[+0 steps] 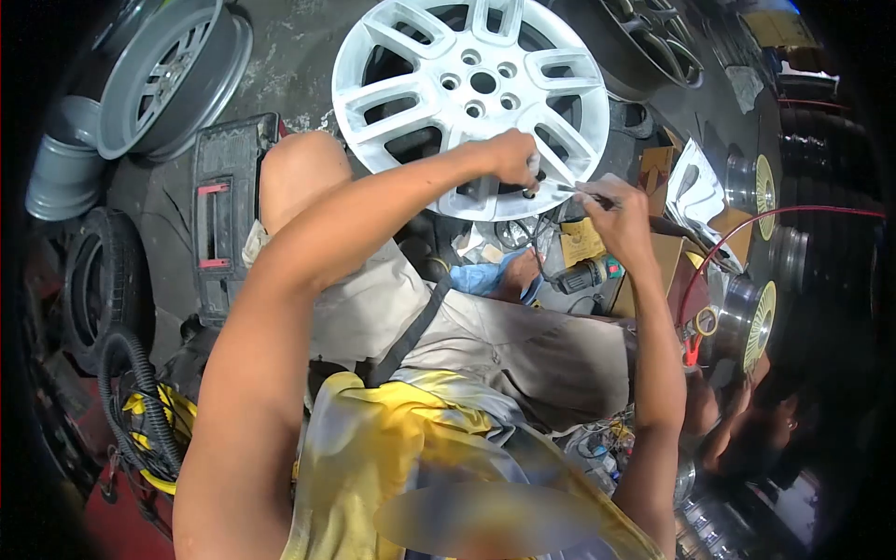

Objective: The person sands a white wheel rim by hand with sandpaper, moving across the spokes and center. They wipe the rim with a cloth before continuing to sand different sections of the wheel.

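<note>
A white-coated alloy wheel (pixel 483 82) with paired spokes and a ring of lug holes lies face up in front of me. My left hand (pixel 511 157) is closed over its near edge, at a lower spoke, and something pale shows at the fingers that I cannot make out. My right hand (pixel 616 210) pinches a thin tool (pixel 569 189) with a light, narrow tip and a dark part near the fingers. That tip points left, right at the wheel's lower right rim, close to my left hand.
A black toolbox (pixel 238 219) with red latches stands at left, by grey wheels (pixel 168 84) and a tyre (pixel 107 280). A green-and-black power tool (pixel 583 275), cardboard boxes (pixel 653 271) and a red hose (pixel 747 224) are at right. A person's arm (pixel 733 425) shows at lower right.
</note>
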`<state>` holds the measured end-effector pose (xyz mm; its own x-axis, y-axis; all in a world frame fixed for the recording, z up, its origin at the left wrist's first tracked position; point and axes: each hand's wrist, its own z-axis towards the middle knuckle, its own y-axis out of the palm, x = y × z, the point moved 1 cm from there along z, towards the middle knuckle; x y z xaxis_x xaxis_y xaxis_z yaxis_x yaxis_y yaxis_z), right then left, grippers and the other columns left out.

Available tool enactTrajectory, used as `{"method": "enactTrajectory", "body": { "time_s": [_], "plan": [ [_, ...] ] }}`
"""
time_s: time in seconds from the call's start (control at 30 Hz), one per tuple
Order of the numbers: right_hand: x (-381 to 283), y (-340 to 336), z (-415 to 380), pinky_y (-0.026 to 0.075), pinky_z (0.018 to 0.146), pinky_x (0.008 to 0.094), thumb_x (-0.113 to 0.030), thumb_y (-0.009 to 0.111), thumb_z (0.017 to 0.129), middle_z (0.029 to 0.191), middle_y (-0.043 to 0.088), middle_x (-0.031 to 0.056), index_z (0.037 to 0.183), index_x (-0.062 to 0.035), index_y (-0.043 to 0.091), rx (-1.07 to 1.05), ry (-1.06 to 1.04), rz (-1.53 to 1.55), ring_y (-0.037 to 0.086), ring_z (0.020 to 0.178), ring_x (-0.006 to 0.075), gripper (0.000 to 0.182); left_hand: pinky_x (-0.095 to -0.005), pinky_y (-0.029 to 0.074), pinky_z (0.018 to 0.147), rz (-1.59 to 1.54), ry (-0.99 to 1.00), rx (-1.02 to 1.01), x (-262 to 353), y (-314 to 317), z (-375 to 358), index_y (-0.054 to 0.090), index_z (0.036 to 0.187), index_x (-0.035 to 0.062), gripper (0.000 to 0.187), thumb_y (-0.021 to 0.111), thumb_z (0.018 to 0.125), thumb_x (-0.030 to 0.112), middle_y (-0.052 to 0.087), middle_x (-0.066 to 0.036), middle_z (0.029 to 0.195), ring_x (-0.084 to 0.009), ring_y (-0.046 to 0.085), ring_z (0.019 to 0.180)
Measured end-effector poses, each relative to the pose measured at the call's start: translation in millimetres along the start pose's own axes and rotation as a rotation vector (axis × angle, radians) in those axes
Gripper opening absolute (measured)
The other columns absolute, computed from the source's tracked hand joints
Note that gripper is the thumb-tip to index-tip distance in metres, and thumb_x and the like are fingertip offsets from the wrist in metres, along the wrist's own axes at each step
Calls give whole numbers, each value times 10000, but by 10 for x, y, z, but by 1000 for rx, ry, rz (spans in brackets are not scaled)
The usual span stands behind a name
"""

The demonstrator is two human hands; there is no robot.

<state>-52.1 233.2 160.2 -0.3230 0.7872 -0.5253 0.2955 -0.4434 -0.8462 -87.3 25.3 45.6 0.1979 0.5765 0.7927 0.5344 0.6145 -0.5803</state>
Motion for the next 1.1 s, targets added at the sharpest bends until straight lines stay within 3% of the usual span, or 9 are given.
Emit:
{"method": "enactTrajectory", "body": {
  "time_s": [0.03,0.27,0.43,0.7,0.77,0.87,0.93,1.03,1.1],
  "plan": [
    [64,81,40,529,784,392,-70,736,814,906,708,229,971,47,748,-51,-21,-43,699,836,357,196,-432,554,787,35,-3,14,-34,128,26,757,903,20,309,856,720,248,726,-208,844,-376,707,847],
    [205,422,324,536,736,405,-48,723,789,843,703,260,951,43,752,-217,-20,-79,698,746,362,188,-476,546,789,51,119,144,-151,393,186,739,884,-12,300,849,706,203,704,-253,859,-428,686,882],
    [215,449,431,532,714,403,-39,727,789,816,693,257,944,37,750,-285,10,-95,690,716,346,174,-467,537,880,181,74,93,-148,378,207,722,973,7,337,818,740,231,703,-196,1047,-375,665,1044],
    [194,513,409,536,758,452,-36,726,795,887,688,268,924,35,737,-316,-91,-105,673,787,418,148,-464,527,904,209,65,51,-205,329,209,739,1000,66,297,778,791,274,714,-168,1071,-354,663,1068],
    [219,572,402,515,702,453,-57,724,815,849,673,231,954,36,719,-285,-317,-214,656,776,429,168,-463,532,895,149,61,64,-221,310,221,745,974,75,243,757,775,214,723,-168,1037,-358,671,1040],
    [162,683,347,507,727,489,-57,708,823,860,653,235,967,39,700,-405,-315,-405,642,830,457,173,-463,539,875,194,81,28,-221,262,234,746,957,74,225,719,748,151,728,-177,985,-373,678,1005],
    [189,756,325,508,749,493,-49,685,829,894,651,242,990,20,704,-369,-348,-369,644,848,460,176,-464,545,853,179,105,70,-241,265,248,745,940,68,232,680,723,117,730,-186,950,-380,683,979],
    [223,879,152,516,735,472,-46,667,839,872,664,241,1018,-5,719,-49,-255,-158,653,812,449,191,-463,542,850,163,83,45,-239,239,256,747,941,68,214,713,752,163,730,-191,963,-378,685,986],
    [302,843,129,517,725,462,-54,673,847,874,673,237,1009,0,723,-86,-189,-105,660,797,433,178,-464,539,843,156,102,43,-209,250,242,749,945,59,229,745,777,214,729,-198,955,-378,688,985]
  ]
}}
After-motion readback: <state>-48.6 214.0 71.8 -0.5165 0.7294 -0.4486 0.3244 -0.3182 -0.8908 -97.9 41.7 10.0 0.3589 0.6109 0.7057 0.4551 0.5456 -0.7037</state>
